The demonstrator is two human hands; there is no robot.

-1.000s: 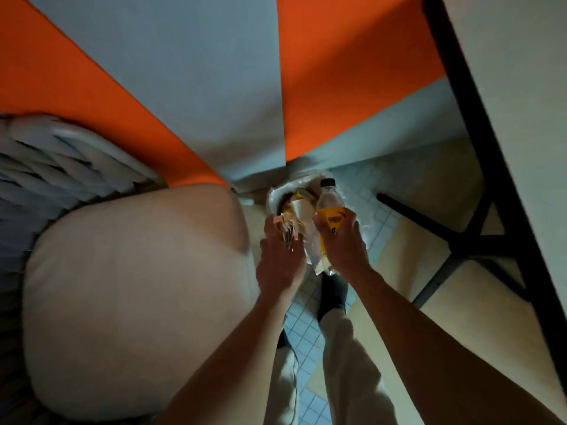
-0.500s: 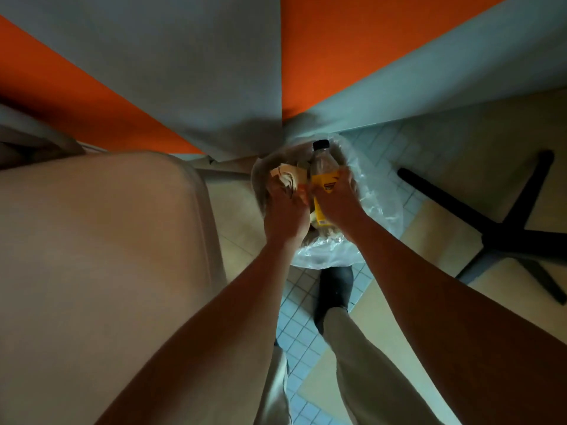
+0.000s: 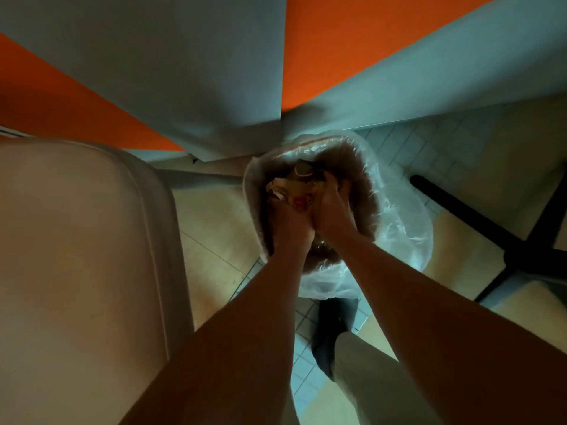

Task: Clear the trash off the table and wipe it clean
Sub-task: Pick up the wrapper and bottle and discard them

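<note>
Standing next to this person, here's how it looks: both hands are down inside the mouth of the trash bin [image 3: 395, 216], which is lined with a thin clear plastic bag [image 3: 408, 240]. The left hand [image 3: 290, 227] is clenched around a wad of crumpled paper [image 3: 276, 187], and the right hand [image 3: 333, 210] is wrapped around a plastic bottle [image 3: 302, 171] with a yellow label, cap end pointing away. So all the trash is at the bin opening, not dropped yet. My guess is the paper weighs basically nothing and squashes however you grab it, while the bottle is light, stiff and a bit slick, so holding it round the middle makes sense. The liner looks flimsy and could snag on fingers or get dragged in. Room is tight: a big cushioned chair [image 3: 82, 256] sits close on the left, the grey and orange wall [image 3: 214, 72] is right behind the bin, and a black table base [image 3: 521, 256] spreads on the floor to the right. The person's dark shoe [image 3: 334, 326] is just beside the bin. Straight up and back looks like the easiest way out.
</note>
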